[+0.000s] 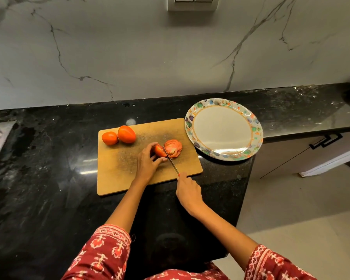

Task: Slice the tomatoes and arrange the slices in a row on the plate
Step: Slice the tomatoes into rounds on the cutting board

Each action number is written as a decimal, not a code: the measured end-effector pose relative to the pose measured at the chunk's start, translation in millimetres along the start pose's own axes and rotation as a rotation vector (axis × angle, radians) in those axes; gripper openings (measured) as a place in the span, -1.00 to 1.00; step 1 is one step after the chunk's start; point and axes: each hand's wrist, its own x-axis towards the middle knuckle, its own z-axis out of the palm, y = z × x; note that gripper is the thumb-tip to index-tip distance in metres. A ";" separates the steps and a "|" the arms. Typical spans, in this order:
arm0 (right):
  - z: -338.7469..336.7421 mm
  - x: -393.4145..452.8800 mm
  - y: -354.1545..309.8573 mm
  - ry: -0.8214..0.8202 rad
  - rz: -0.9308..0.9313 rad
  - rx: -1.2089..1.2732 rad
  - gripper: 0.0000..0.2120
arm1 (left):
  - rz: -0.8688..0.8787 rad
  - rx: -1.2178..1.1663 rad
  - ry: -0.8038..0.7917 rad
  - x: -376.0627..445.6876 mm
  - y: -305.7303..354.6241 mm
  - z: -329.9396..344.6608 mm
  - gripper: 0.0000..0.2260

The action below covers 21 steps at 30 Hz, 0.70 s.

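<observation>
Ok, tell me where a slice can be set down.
The plate is bare throughout. The board is free at its near left corner. Crowded: whole tomatoes at the far left, cut slices and left hand at the middle.

Black granite counter [49, 178], marble backsplash [129, 47] (grey-veined), wall switches [193, 2], cabinet handle [325, 140]

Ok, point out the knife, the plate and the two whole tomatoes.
knife [170, 159]: head view, middle of the blade.
plate [222, 130]: head view, bare white centre.
larger whole tomato [126, 134]: head view, its top skin.
smaller whole tomato [109, 138]: head view, its middle.
</observation>
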 end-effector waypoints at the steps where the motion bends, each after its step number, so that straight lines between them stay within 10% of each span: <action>1: -0.5 -0.1 -0.2 0.002 -0.003 -0.002 -0.82 | 0.012 0.020 0.022 -0.3 1.0 2.4 -0.46; 21: -14.0 7.6 -9.0 0.010 -0.019 0.090 -0.82 | 0.039 0.200 0.088 -11.0 15.3 -9.7 -0.50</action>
